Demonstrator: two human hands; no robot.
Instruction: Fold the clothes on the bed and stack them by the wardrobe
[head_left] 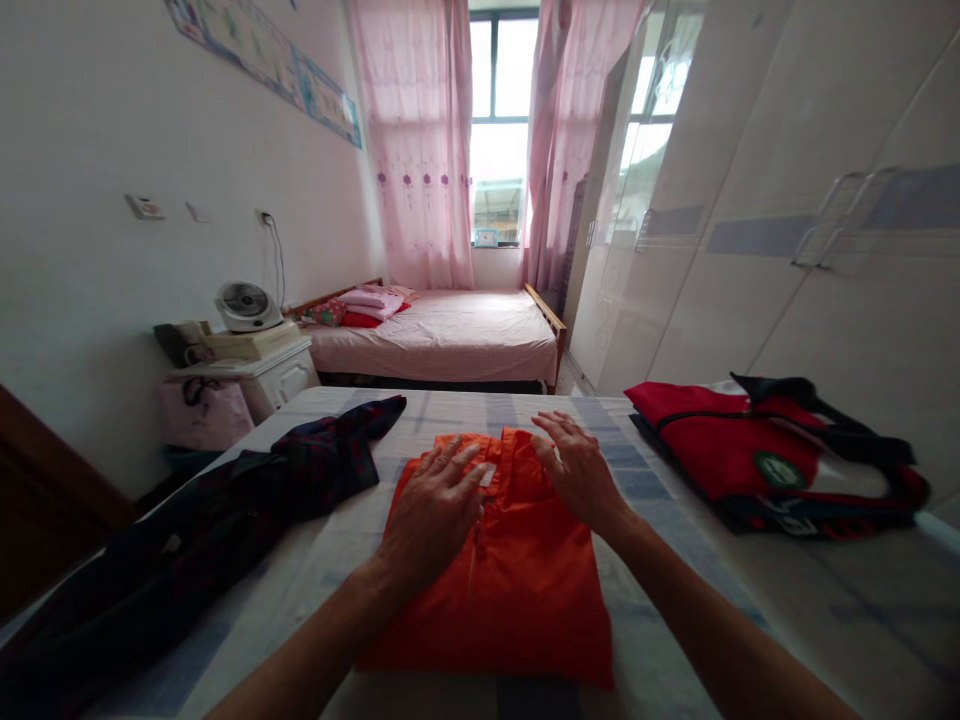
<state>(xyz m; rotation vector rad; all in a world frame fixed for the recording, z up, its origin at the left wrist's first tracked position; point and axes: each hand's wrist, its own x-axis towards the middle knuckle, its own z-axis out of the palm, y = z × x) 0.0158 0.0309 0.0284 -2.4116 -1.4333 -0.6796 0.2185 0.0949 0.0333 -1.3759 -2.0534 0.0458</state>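
An orange jacket (517,590), folded into a rough rectangle with its zip line up the middle and a white label at the collar, lies on the checked bed sheet (675,610). My left hand (442,500) rests flat over its upper left part, fingers spread towards the collar. At the collar's right side is my right hand (577,465), with its fingers stretched out and apart. Part of the jacket's upper left is hidden under my left hand. Neither hand grips the cloth.
A dark plaid garment (247,510) stretches along the left side. Folded red and black jackets (712,440) are stacked on the right. Beyond stands a pink bed (450,330); a small fan (249,305) sits left, and a white wardrobe (720,300) lines the right.
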